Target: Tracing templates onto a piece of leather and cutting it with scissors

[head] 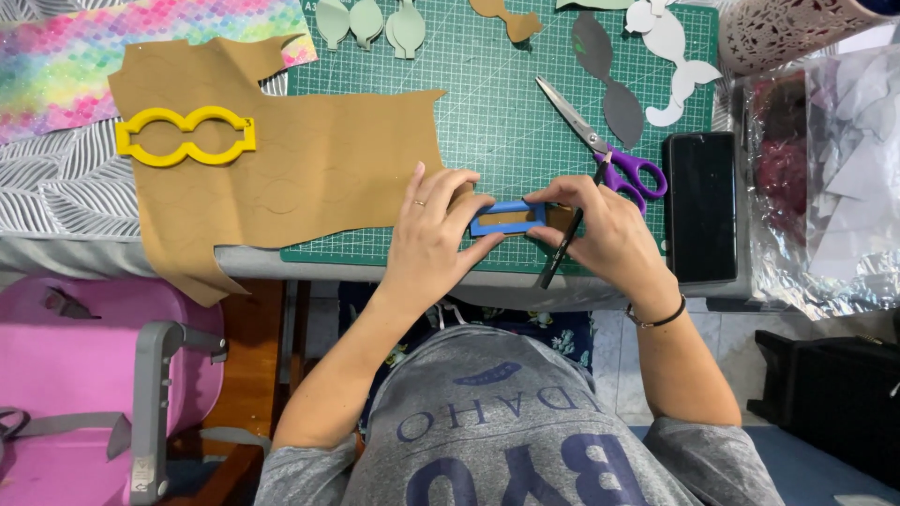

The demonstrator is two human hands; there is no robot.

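Blue template (507,217), tan sheet (309,159), green gridded mat (487,103).

Brown sheet (309,159): matt, leather-like, faintly textured. Blue template (507,217) and yellow template (186,136): smooth plastic, slight sheen. Pen (561,251): black plastic. Cutting mat (487,103): green, matt, gridded. Scissors (600,145): bright metal blades, glossy purple plastic handles. Phone (700,206): glossy black. Scale-pattern sheet (94,47): glittery, iridescent.

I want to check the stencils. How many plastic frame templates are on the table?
2. The yellow template lies on the brown sheet at the left; the blue template is held by both hands on the green mat.
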